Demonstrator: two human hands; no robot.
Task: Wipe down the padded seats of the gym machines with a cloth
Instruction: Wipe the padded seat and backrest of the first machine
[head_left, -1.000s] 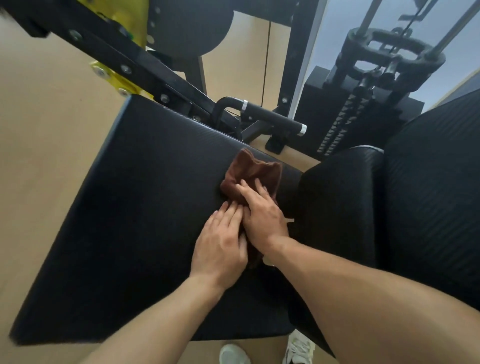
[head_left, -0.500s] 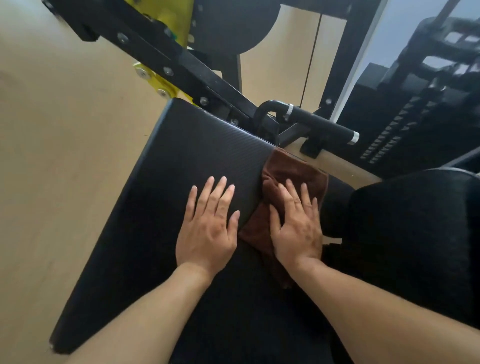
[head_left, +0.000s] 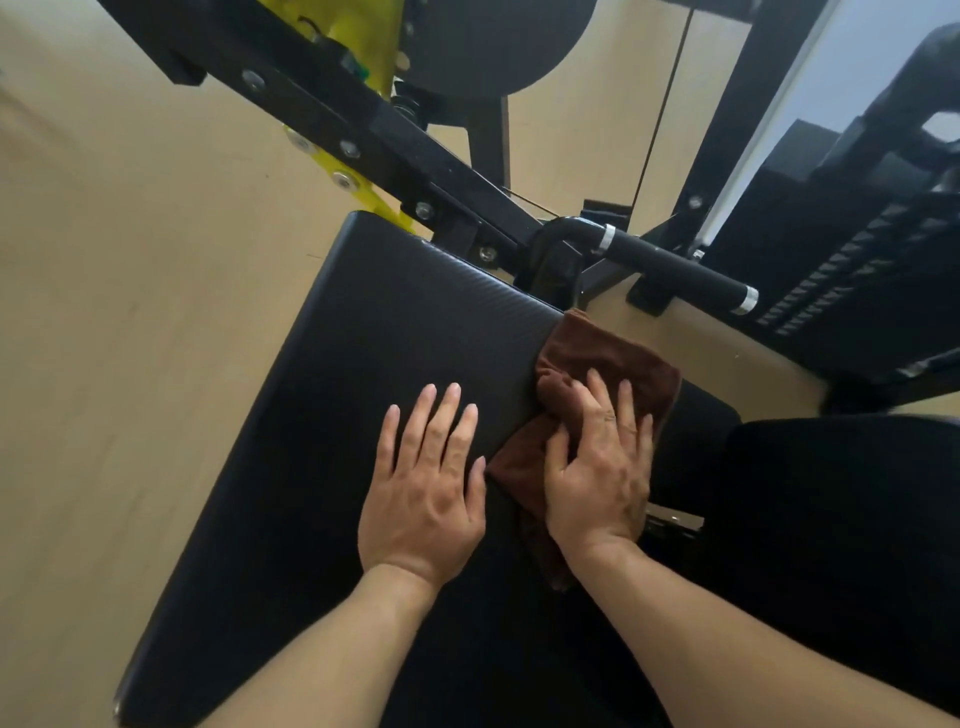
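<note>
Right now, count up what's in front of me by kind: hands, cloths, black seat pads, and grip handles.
Hands: 2, left hand and right hand
Cloths: 1, brown cloth
Black pads: 2, large pad and right-side pad
Grip handles: 1, handle
Total: 6

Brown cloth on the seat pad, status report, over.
Right hand flat, pressing brown cloth at seat pad far right edge. Left hand open, bare on pad. Nothing blocking.

Both hands lie flat on the padded seat: left hand directly on it, right hand beside it on the cloth. A handle bar lies behind the cloth.
</note>
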